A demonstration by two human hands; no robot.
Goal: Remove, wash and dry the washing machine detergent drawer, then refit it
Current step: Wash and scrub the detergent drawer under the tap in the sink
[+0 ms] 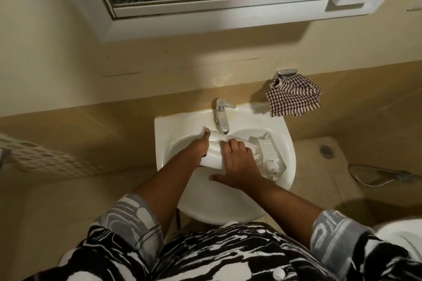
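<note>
The white detergent drawer [270, 155] lies across the bowl of the white sink [285, 134], just under the chrome tap [222, 118]. Its front panel points left and its compartments point right. My left hand [201, 146] grips the front panel from the left side, thumb up along the panel's far edge. My right hand [237, 164] presses flat on top of the drawer's middle, fingers spread, thumb stretched toward the near side. I cannot tell whether water runs from the tap.
A checked cloth [294, 98] hangs from a chrome holder [286, 73] on the wall right of the sink. A mirror cabinet [228, 4] juts out above. A perforated white basket [45, 159] is at the left. A shower hose [383, 175] lies on the floor at the right.
</note>
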